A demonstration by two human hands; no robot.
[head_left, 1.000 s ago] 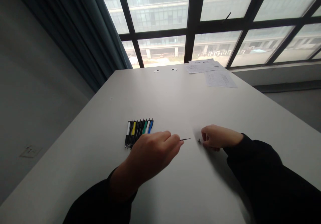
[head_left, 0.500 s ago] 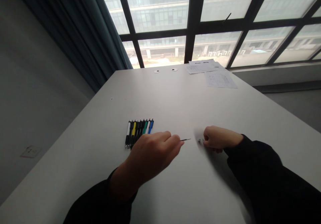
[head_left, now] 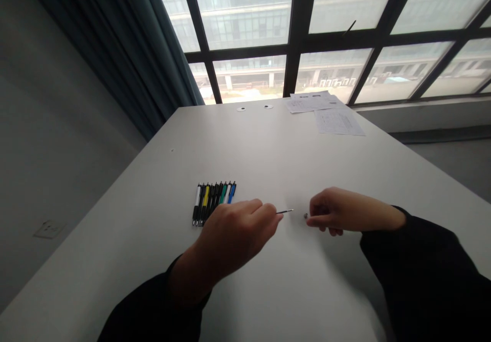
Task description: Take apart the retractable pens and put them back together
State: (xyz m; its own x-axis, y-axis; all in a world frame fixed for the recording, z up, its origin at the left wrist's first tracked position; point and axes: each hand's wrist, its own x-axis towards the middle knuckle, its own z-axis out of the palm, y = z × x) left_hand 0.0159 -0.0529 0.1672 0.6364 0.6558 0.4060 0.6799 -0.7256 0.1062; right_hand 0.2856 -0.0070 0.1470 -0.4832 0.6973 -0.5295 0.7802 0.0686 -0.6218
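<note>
Fingers (head_left: pixel 270 214) of your left hand (head_left: pixel 236 234), in the head view, are clamped on a thin dark rod (head_left: pixel 284 211). Use the pen row (head_left: pixel 211 199) as the reference for all positions. Your rod lies to the right of the pen row, its pale, narrow tip pointing away from it. Your left hand is nearer to you than the pen row and hides part of its near end.

Farther right of the pen row, beyond the rod, locate your right hand (head_left: pixel 341 210), its fingers curled. A small dark piece (head_left: pixel 306 215) sits just beside them, between the rod and that hand; you cannot tell whether those fingers are pinched on it or apart from it.

Note the pen row itself: retractable pens laid side by side on your desk (head_left: pixel 253 153), with white, yellow, black, green and blue barrels. Beyond the pen row and to its right, you have printed papers (head_left: pixel 326 113) overlapping near the far edge. Beyond it to the left hangs a dark blue curtain (head_left: pixel 153 50).
</note>
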